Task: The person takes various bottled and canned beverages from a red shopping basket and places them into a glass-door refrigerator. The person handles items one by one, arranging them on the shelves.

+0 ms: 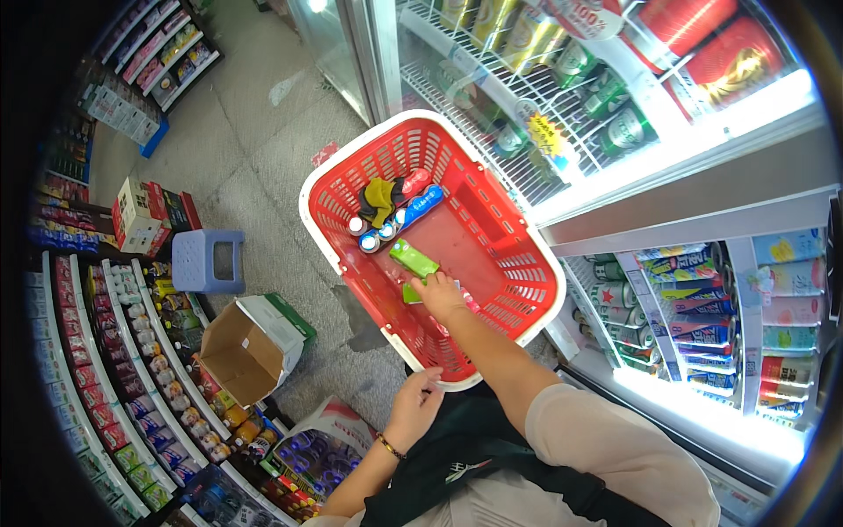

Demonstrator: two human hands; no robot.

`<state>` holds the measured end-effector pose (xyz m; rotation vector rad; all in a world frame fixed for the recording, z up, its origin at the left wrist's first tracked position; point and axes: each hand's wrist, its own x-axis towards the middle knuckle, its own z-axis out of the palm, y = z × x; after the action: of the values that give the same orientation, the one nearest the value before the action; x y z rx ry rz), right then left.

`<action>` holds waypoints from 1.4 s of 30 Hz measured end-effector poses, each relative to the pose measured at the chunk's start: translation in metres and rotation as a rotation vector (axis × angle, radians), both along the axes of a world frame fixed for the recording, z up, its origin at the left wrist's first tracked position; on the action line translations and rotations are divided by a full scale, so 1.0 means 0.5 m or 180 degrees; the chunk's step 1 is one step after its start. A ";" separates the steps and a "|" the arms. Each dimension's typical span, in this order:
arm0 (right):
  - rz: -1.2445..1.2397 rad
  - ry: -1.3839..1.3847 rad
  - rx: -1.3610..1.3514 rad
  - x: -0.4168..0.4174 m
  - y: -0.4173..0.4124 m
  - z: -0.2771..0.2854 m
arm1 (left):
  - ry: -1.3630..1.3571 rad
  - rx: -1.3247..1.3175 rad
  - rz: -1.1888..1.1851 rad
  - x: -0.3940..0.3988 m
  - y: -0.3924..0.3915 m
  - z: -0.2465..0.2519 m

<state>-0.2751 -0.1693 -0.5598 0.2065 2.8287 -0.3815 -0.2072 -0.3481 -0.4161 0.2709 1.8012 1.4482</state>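
In front of me is a red plastic shopping basket with a white rim. My left hand has its fingers closed at the near rim. Reaching into the basket, my right hand has its fingers against a small green carton, which is partly covered. Whether they grip it is hidden. Another green carton lies just beyond the fingertips. Farther in are a blue-wrapped pack of small bottles, a yellow-and-black item and a red-pink package. Pink packaging shows beside my right wrist.
To the right stand lit drinks coolers with cans on wire racks; one glass door projects at the top. At left are a blue plastic stool, an open cardboard box and stocked snack shelves. Wrapped bottles sit below.
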 end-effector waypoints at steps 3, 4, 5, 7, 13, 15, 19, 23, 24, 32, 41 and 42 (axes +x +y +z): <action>-0.1103 0.0221 -0.1152 0.021 0.049 0.082 | 0.0495 -0.0110 0.0319 -0.021 0.017 -0.013; -0.1406 0.0261 -0.1691 0.037 0.072 0.149 | 0.0469 -0.0025 0.0515 -0.037 0.026 -0.021; -0.1695 0.0324 -0.2225 0.055 0.091 0.234 | 0.0464 0.0073 0.0714 -0.057 0.041 -0.014; -0.1805 0.0503 -0.2886 0.113 0.132 0.341 | 0.0832 -0.0232 0.0522 -0.095 0.100 0.068; -0.1906 0.1182 -0.4017 0.340 0.243 0.700 | 0.0079 0.1021 -0.0810 -0.038 0.275 0.348; -0.1960 0.1475 -0.4113 0.430 0.278 0.790 | 0.0437 0.0915 -0.1185 0.015 0.323 0.459; -0.1750 0.2000 -0.3195 0.569 0.321 0.969 | 0.0690 0.1359 -0.1694 0.097 0.402 0.611; -0.1322 0.2503 -0.2108 0.685 0.334 1.120 | 0.1255 0.1940 -0.1918 0.166 0.458 0.750; -0.1269 0.2715 -0.1969 0.704 0.332 1.155 | 0.1466 0.2181 -0.1858 0.180 0.476 0.765; -0.1372 0.3371 -0.3465 0.743 0.297 1.277 | 0.5822 0.3584 0.1079 0.221 0.611 0.852; -0.1416 0.4264 -0.1099 0.667 0.394 1.340 | 0.5924 0.3553 0.0568 0.243 0.703 0.868; -0.1404 0.4098 -0.0556 0.671 0.414 1.356 | 0.5627 0.3668 0.0217 0.238 0.715 0.885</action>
<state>0.0603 0.0377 0.1184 0.7929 3.9183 -1.2114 -0.0880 0.0095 0.0262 2.7270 1.5852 2.3640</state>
